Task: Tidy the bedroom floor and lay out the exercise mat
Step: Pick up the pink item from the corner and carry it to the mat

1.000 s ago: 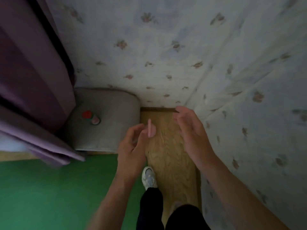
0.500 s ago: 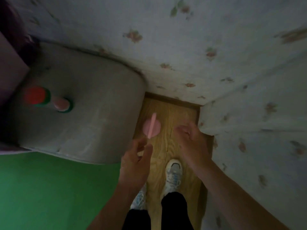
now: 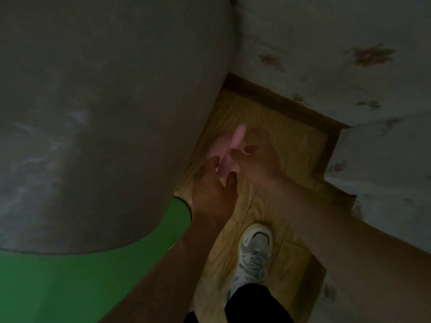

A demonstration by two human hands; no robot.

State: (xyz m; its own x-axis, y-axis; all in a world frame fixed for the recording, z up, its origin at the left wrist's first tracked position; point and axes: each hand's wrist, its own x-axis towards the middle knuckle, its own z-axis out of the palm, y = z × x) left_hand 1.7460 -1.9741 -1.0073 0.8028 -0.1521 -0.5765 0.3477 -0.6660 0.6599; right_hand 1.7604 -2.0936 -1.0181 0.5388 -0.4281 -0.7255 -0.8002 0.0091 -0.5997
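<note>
**Two hands close on a pink object low over a bedroom's wooden floor**

A narrow strip of wooden floor (image 3: pixel 279 127) runs between a large grey pouf (image 3: pixel 105 101) on the left and floral cloth (image 3: pixel 384 171) draped on the right. It ends at a dark skirting board (image 3: pixel 279 99) under a floral wall (image 3: pixel 326 43). A green mat (image 3: pixel 70 287) lies under the pouf's near edge. The dim, blurred pink object (image 3: pixel 229 148) sits just above the boards, between both hands. The left hand (image 3: pixel 212 192) reaches with thumb and fingers parted around the object's near end; blur hides whether it actually grips. The right hand (image 3: pixel 261 159) is loosely spread just beside it, contact unclear. A pale shoe (image 3: pixel 255 252) stands on the boards below.
</note>
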